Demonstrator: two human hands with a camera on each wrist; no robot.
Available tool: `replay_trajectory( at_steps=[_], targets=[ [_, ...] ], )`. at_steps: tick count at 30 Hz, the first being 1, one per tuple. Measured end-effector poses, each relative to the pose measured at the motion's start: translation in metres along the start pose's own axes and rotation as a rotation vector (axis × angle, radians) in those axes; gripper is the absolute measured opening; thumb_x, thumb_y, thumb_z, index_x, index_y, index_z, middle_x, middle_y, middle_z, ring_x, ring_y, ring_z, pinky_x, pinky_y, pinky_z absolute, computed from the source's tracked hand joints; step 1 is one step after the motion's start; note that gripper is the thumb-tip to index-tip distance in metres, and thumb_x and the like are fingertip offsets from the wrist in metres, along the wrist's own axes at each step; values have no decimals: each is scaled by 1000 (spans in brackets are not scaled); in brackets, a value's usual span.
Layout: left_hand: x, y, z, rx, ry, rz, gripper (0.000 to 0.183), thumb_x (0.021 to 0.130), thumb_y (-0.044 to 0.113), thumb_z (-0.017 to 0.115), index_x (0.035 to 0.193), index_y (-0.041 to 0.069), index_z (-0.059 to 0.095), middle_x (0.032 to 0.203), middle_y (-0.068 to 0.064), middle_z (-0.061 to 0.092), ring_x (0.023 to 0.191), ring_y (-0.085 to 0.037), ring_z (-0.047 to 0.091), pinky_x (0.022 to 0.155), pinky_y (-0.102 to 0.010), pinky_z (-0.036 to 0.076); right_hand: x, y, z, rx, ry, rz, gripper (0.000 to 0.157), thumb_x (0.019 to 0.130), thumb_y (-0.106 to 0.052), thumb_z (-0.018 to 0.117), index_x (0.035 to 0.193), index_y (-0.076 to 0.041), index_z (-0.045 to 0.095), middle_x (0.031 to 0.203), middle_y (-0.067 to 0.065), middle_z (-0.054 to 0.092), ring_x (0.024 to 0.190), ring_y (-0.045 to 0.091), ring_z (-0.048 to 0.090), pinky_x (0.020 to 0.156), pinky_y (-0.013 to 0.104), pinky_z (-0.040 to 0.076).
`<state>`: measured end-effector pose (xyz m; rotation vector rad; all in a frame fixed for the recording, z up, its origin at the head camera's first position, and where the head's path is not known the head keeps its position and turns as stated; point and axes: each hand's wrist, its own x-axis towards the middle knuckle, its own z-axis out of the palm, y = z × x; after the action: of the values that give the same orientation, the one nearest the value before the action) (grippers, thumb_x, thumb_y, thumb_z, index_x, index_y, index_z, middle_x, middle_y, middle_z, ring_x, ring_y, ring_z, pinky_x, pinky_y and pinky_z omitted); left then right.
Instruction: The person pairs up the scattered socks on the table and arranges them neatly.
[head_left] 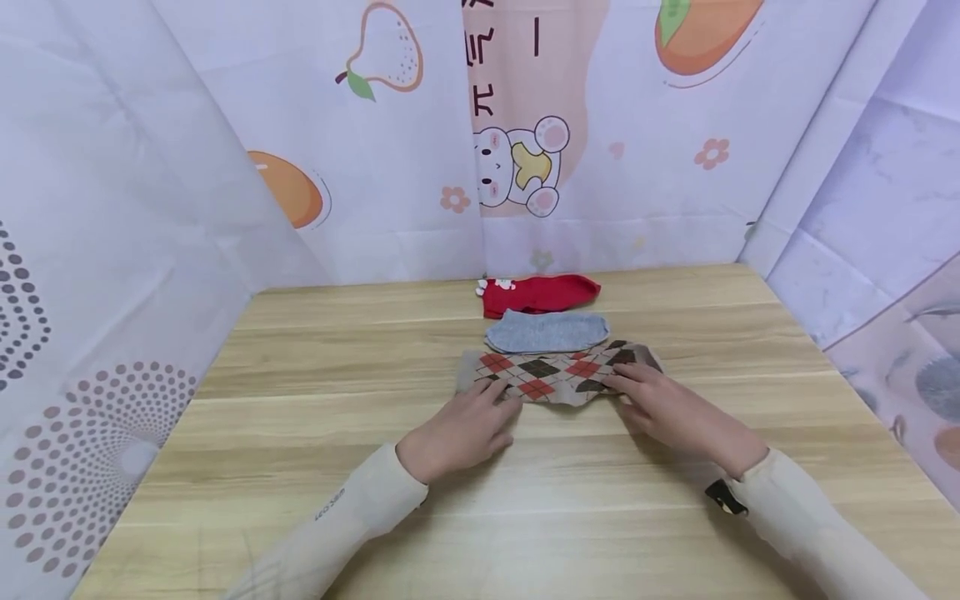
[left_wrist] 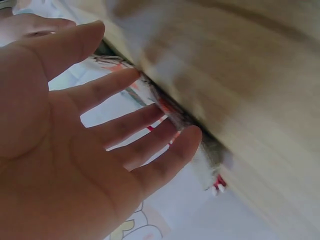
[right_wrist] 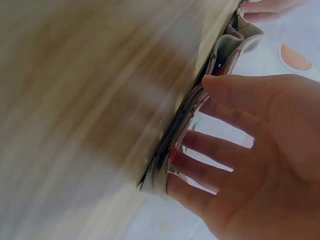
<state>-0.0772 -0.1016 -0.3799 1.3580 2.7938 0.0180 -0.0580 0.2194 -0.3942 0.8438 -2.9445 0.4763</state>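
A beige argyle sock (head_left: 536, 387) with red and dark brown diamonds lies crosswise on the table. Its layers and a loose fold (right_wrist: 235, 42) show along the near edge in the right wrist view. My left hand (head_left: 467, 427) rests its fingertips on the sock's left part, fingers fairly straight and spread in the left wrist view. On the right end, my right hand (head_left: 667, 408) touches the cloth with extended fingers, its thumb at the near edge. Just behind lies a flat grey-blue sock (head_left: 547, 332), and beyond that a red sock (head_left: 547, 294) with a small white figure.
The wood-grain table (head_left: 337, 367) extends to both sides of the socks and toward me. A white printed curtain (head_left: 390, 183) hangs along the table's back edge, with more printed sheets at the left and right sides.
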Motion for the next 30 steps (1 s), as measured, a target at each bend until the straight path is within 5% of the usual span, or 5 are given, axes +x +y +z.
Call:
replay_trajectory(
  at_steps=[5, 9, 17, 23, 30],
  targets=[
    [-5, -9, 3, -36, 58, 14, 41, 96, 31, 66, 130, 10, 56, 135, -15, 52, 123, -33, 50, 95, -49, 50, 6, -2, 2, -25, 84, -45, 39, 93, -11, 68, 129, 2, 62, 132, 24, 58, 126, 43, 51, 103, 58, 41],
    [-13, -23, -7, -47, 213, -8, 46, 97, 33, 65, 135, 8, 56, 135, -17, 52, 125, -36, 49, 97, -54, 47, 13, -10, -4, -95, 251, -95, 42, 90, -16, 71, 128, 0, 63, 133, 23, 57, 126, 42, 49, 103, 58, 40],
    [-35, -57, -27, 146, 416, -123, 91, 86, 73, 55, 158, 26, 26, 167, -11, 6, 151, -40, 4, 113, -70, 10, 11, -18, -23, -337, 347, -33, 95, 85, -82, 43, 154, -16, 38, 163, 17, 19, 151, 39, 4, 116, 65, 4],
    [-43, -65, -18, 170, 430, -148, 99, 81, 82, 49, 159, 28, 23, 167, -9, 2, 151, -41, 2, 110, -74, 9, 10, -11, -21, -345, 383, -23, 102, 82, -88, 36, 156, -17, 33, 165, 15, 11, 151, 40, 1, 114, 68, 2],
    [-44, -68, -17, 192, 425, -180, 102, 80, 83, 48, 160, 31, 14, 167, -10, 0, 151, -40, -2, 111, -73, 6, 11, -2, -27, -350, 356, 31, 103, 81, -83, 48, 158, -18, 29, 166, 14, 6, 151, 40, 0, 114, 69, 2]
  ],
)
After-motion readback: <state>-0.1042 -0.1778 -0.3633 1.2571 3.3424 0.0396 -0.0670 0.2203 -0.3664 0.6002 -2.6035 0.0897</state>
